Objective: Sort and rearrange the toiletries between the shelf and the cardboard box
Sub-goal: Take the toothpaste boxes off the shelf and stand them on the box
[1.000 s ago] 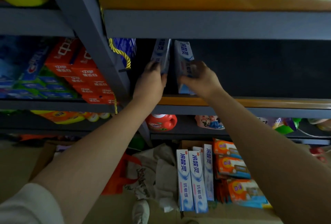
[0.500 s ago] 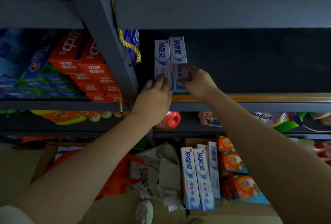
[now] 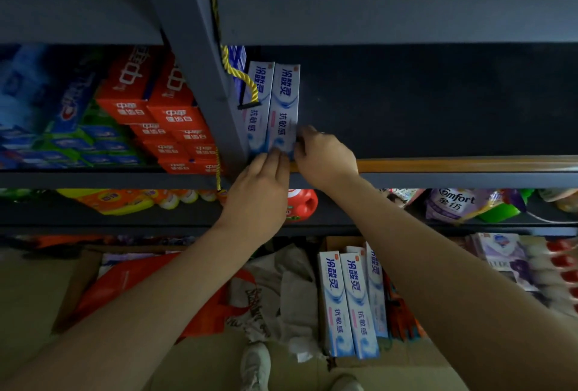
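— How many white-and-blue toothpaste boxes stand on the shelf?
— Two, side by side against the grey post.
— And in the cardboard box down on the floor?
— Three of the same kind show plainly; a fourth edge may sit behind them, I cannot tell.
— Hands?
— Two: the left hand and the right hand, both at those two boxes.
— The red cartons in the left bay?
— Two big ones on top and several smaller ones stacked below; too blurred to count exactly.
— Anything else countable?
— One red jug, one purple Comfort pouch, one yellow rope, two shoes.
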Motion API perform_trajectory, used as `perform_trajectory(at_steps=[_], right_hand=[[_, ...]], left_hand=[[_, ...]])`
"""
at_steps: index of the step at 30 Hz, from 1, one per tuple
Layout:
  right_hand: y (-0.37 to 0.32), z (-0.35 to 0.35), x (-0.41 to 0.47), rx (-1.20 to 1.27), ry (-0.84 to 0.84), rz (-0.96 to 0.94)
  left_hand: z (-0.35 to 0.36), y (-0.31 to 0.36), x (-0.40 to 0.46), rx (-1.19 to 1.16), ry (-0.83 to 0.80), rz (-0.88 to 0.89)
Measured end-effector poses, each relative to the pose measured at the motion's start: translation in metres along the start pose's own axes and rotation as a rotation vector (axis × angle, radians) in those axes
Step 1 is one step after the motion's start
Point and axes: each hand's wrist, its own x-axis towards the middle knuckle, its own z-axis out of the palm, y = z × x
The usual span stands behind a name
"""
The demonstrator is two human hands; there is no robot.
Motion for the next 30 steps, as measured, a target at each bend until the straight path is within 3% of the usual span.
perform_trajectory(at_steps=[5, 8, 11, 13, 14, 16, 20, 22, 25, 30], right_hand=[[0.0, -0.005, 0.009, 0.054, -0.071, 0.061], [0.004, -0.005, 0.011, 0.057, -0.094, 0.049], [0.019, -0.006, -0.008, 0.058, 0.234, -0.146], [0.039, -0.008, -0.039, 0.097, 0.498, -0.178], [0.052, -0.006, -0.057, 0.143, 0.54, -0.142], [0.081, 0.006, -0.094, 0.219, 0.43, -0.015], [0.144, 0.058, -0.151, 0.103, -0.158, 0.326], [0.163, 0.082, -0.177, 0.065, -0.374, 0.46], [0.183, 0.113, -0.204, 0.067, -0.508, 0.536], [0.197, 0.152, -0.224, 0.108, -0.569, 0.566]], left_hand=[[-0.011, 0.01, 0.009, -0.107, -0.004, -0.103], [-0.02, 0.003, -0.001, -0.237, 0.149, -0.006], [-0.013, -0.005, -0.025, -0.37, 0.129, 0.152], [0.004, -0.001, -0.043, -0.437, 0.016, 0.152], [0.015, 0.005, -0.05, -0.486, -0.072, 0.115], [0.043, 0.021, -0.063, -0.55, -0.252, 0.02], [0.105, 0.059, -0.088, -0.629, -0.6, -0.167], [0.134, 0.077, -0.103, -0.674, -0.719, -0.271], [0.169, 0.1, -0.122, -0.758, -0.815, -0.43], [0.216, 0.133, -0.138, -0.881, -0.929, -0.604]])
